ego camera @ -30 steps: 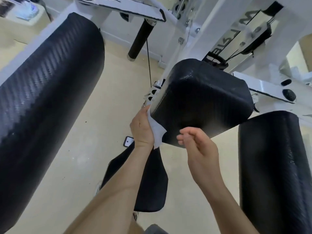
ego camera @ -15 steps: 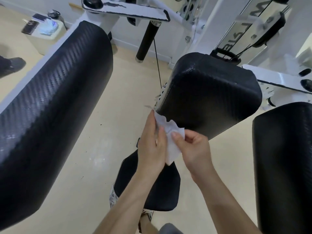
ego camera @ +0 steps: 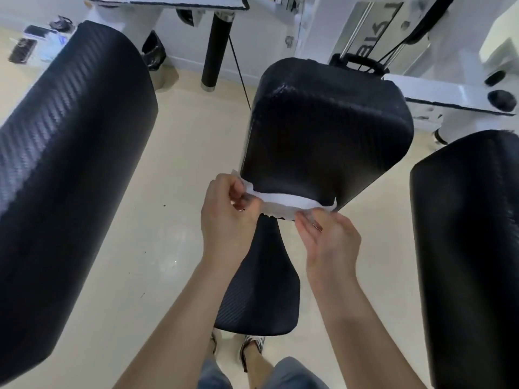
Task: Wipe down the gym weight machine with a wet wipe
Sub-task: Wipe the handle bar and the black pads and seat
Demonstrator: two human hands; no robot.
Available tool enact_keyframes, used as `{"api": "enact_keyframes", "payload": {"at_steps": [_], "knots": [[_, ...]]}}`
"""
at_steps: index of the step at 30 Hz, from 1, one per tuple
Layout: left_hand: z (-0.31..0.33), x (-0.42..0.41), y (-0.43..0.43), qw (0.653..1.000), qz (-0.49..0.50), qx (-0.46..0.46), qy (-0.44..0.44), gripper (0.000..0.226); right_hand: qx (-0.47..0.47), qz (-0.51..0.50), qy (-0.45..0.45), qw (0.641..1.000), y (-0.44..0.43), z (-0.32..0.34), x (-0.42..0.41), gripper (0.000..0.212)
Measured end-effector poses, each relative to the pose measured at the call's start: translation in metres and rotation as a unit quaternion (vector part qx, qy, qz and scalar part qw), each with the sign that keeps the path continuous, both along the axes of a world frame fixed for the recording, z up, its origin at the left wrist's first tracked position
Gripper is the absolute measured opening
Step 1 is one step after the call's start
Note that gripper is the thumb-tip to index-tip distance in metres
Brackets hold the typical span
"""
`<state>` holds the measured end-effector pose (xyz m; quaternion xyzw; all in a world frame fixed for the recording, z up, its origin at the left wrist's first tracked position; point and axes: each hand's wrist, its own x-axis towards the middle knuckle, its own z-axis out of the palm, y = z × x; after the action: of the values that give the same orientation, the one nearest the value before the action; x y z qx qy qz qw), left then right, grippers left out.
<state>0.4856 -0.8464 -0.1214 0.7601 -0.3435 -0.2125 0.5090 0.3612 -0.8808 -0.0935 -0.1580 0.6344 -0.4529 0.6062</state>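
Observation:
A white wet wipe (ego camera: 283,202) is stretched flat along the near lower edge of the machine's black back pad (ego camera: 325,130). My left hand (ego camera: 227,211) pinches the wipe's left end at the pad's corner. My right hand (ego camera: 328,237) pinches its right end, just under the pad's edge. Below my hands is the black seat pad (ego camera: 261,299). Long black arm pads stand on each side, the left arm pad (ego camera: 67,153) and the right arm pad (ego camera: 469,248). The white frame (ego camera: 438,91) lies behind.
The beige floor (ego camera: 174,153) runs under the machine. A black roller post (ego camera: 216,40) and a thin cable hang behind the back pad. A small stand with phones and a wipe pack (ego camera: 36,43) sits at far left. My feet (ego camera: 247,346) are under the seat.
My right hand took the wipe's free end from beside my left hand. Both hands pulled apart and spread the wipe along the back pad's lower edge. The view tilted down.

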Motion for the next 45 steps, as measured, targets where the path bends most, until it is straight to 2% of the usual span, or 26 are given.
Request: {"api": "enact_keyframes", "payload": {"at_steps": [3, 6, 8, 10, 13, 16, 18, 22, 24, 25, 26, 27, 29, 30, 32, 34, 35, 36, 38, 39, 40, 42, 44, 45], "knots": [[-0.019, -0.003, 0.008, 0.979, -0.073, 0.025, -0.189, 0.017, 0.05, -0.058, -0.076, 0.994, -0.001, -0.003, 0.012, 0.02], [-0.032, -0.003, 0.012, 0.949, -0.141, 0.077, -0.273, 0.01, 0.069, -0.082, -0.098, 0.989, 0.001, -0.004, 0.017, 0.012], [-0.019, -0.004, 0.009, 0.948, -0.148, 0.052, -0.278, 0.006, 0.059, -0.101, -0.093, 0.989, 0.001, 0.003, 0.016, 0.012], [0.01, -0.011, -0.003, 0.951, -0.156, -0.005, -0.266, 0.012, -0.002, -0.136, -0.046, 0.99, -0.003, 0.016, 0.016, 0.011], [0.051, -0.024, -0.027, 0.962, -0.163, -0.036, -0.218, 0.022, -0.142, -0.145, 0.101, 0.974, -0.009, 0.041, 0.026, 0.009], [0.055, -0.029, -0.022, 0.962, -0.184, -0.032, -0.197, 0.013, -0.247, -0.134, 0.229, 0.932, -0.003, 0.041, 0.037, 0.009], [0.046, -0.022, -0.011, 0.954, -0.201, -0.033, -0.222, 0.014, -0.249, -0.15, 0.254, 0.922, -0.006, 0.028, 0.04, 0.018], [0.045, -0.008, -0.009, 0.935, -0.244, -0.069, -0.249, 0.027, -0.143, -0.225, 0.178, 0.947, -0.046, 0.037, 0.048, 0.044], [0.06, -0.002, -0.011, 0.928, -0.256, -0.099, -0.252, 0.03, -0.128, -0.23, 0.206, 0.942, -0.055, 0.044, 0.052, 0.047], [0.069, 0.001, -0.013, 0.92, -0.264, -0.12, -0.264, 0.03, -0.154, -0.228, 0.228, 0.934, -0.054, 0.053, 0.055, 0.045], [0.076, 0.003, -0.015, 0.909, -0.27, -0.143, -0.283, 0.029, -0.208, -0.221, 0.261, 0.916, -0.054, 0.063, 0.058, 0.043], [0.082, 0.005, -0.02, 0.902, -0.267, -0.163, -0.299, 0.026, -0.28, -0.201, 0.316, 0.884, -0.055, 0.074, 0.06, 0.041], [0.091, 0.011, -0.03, 0.904, -0.231, -0.189, -0.306, 0.013, -0.416, -0.088, 0.423, 0.801, -0.063, 0.103, 0.067, 0.046], [0.094, 0.014, -0.034, 0.908, -0.209, -0.189, -0.309, 0.007, -0.452, -0.009, 0.467, 0.76, -0.07, 0.115, 0.071, 0.046], [0.096, 0.018, -0.035, 0.909, -0.192, -0.174, -0.327, 0.01, -0.465, 0.132, 0.558, 0.675, -0.079, 0.125, 0.069, 0.039], [0.09, 0.024, -0.033, 0.913, -0.212, -0.152, -0.315, 0.008, -0.456, 0.191, 0.639, 0.589, -0.075, 0.113, 0.056, 0.04], [0.087, 0.028, -0.031, 0.912, -0.224, -0.153, -0.309, 0.005, -0.449, 0.197, 0.664, 0.564, -0.072, 0.103, 0.045, 0.04], [0.086, 0.03, -0.031, 0.907, -0.225, -0.168, -0.315, 0.004, -0.441, 0.185, 0.672, 0.566, -0.07, 0.095, 0.033, 0.042], [0.088, 0.032, -0.033, 0.894, -0.213, -0.202, -0.338, 0.003, -0.416, 0.149, 0.666, 0.601, -0.069, 0.089, 0.015, 0.048], [0.092, 0.031, -0.033, 0.903, -0.207, -0.201, -0.317, 0.002, -0.402, 0.147, 0.679, 0.597, -0.071, 0.092, 0.011, 0.051], [0.098, 0.03, -0.032, 0.923, -0.196, -0.19, -0.271, 0.004, -0.394, 0.169, 0.698, 0.574, -0.075, 0.097, 0.013, 0.054], [0.107, 0.031, -0.028, 0.969, -0.157, -0.15, -0.115, 0.015, -0.398, 0.278, 0.724, 0.49, -0.084, 0.11, 0.04, 0.061], [0.105, 0.033, -0.024, 0.987, -0.101, -0.123, 0.027, 0.021, -0.412, 0.352, 0.731, 0.415, -0.081, 0.113, 0.075, 0.066], [0.103, 0.037, -0.023, 0.987, -0.073, -0.119, 0.078, 0.02, -0.422, 0.367, 0.731, 0.392, -0.079, 0.109, 0.087, 0.065]]}}
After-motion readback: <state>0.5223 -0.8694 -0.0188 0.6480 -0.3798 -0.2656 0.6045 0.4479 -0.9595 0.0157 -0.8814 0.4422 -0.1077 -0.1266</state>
